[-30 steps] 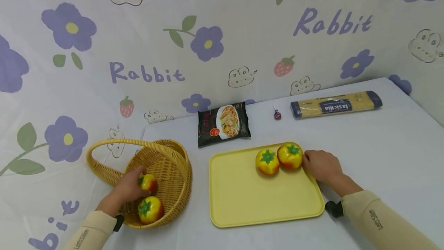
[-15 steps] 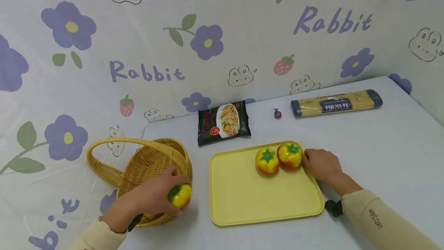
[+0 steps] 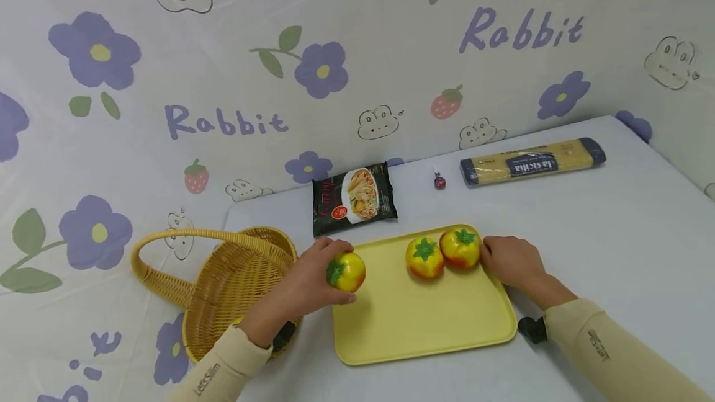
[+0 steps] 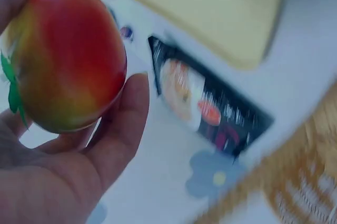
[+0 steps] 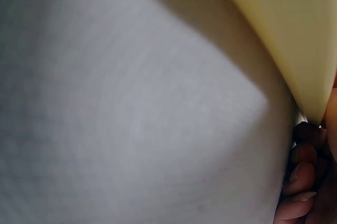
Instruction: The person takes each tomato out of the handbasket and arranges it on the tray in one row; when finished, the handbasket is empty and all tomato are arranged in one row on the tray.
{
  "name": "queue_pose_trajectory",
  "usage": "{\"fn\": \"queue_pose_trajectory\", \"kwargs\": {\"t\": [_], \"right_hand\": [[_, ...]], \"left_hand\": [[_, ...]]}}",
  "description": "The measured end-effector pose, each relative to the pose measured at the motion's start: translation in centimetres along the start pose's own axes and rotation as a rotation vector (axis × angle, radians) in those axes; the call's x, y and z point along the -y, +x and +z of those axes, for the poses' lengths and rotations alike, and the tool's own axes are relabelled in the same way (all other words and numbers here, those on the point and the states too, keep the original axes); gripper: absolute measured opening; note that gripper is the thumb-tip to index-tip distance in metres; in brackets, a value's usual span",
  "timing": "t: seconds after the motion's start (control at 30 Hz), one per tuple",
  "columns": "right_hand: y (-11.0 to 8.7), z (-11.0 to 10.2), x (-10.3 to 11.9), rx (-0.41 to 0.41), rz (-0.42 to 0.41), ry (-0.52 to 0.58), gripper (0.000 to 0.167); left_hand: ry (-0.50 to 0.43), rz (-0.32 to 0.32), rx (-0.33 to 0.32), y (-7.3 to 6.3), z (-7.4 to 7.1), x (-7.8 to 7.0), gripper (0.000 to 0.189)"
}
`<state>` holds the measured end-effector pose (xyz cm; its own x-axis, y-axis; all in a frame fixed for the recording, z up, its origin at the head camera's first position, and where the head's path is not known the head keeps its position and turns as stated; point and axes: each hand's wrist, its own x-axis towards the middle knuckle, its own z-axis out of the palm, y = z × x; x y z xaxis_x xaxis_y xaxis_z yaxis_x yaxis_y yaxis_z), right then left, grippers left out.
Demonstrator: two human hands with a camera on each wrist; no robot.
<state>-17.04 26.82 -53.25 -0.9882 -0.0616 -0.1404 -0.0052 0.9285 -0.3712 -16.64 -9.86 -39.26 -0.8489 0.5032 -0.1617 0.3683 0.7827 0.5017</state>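
My left hand (image 3: 307,281) grips a yellow-red persimmon (image 3: 350,272) with a green leafy top, held over the left edge of the yellow tray (image 3: 413,321). In the left wrist view the fingers curl around the fruit's red underside (image 4: 73,56). Two more persimmons, one nearer the middle (image 3: 424,259) and one by the corner (image 3: 460,248), sit side by side on the tray's far right part. At the tray's right edge my right hand (image 3: 512,260) holds the rim; curled fingertips (image 5: 303,176) show beneath the edge in the right wrist view.
A wicker basket (image 3: 223,290) with a tall handle stands at left; my left forearm hides most of a fruit (image 3: 237,321) inside. Behind the tray lie a black noodle packet (image 3: 354,199), a lollipop (image 3: 439,181) and a spaghetti pack (image 3: 533,162).
My left hand has lifted a persimmon out of the basket and carried it right, to above the tray's left edge. The right hand stays at the tray's edge. The head view has shifted slightly.
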Motion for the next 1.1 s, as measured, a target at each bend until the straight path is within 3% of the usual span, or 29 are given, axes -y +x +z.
{"fn": "queue_pose_trajectory", "kwargs": {"t": [0.23, 0.4, 0.63, 1.1], "right_hand": [[-0.1, 0.0, 0.0, 0.008, 0.013, 0.005, 0.034], [0.0, 0.0, 0.2, 0.014, 0.017, 0.004, 0.034], [0.0, -0.1, 0.0, 0.009, 0.02, 0.002, 0.034], [-0.1, -0.3, 0.1, 0.013, 0.011, 0.01, 0.032]], "left_hand": [[0.021, -0.038, 0.066, 5.0, 3.9, 0.8, 0.07], [0.037, -0.063, 0.118, 6.8, 6.0, 1.6, 0.071], [-0.014, -0.062, 0.144, 7.9, 7.8, 0.9, 0.073], [-0.102, -0.022, 0.068, 7.7, 9.1, 1.1, 0.097]]}}
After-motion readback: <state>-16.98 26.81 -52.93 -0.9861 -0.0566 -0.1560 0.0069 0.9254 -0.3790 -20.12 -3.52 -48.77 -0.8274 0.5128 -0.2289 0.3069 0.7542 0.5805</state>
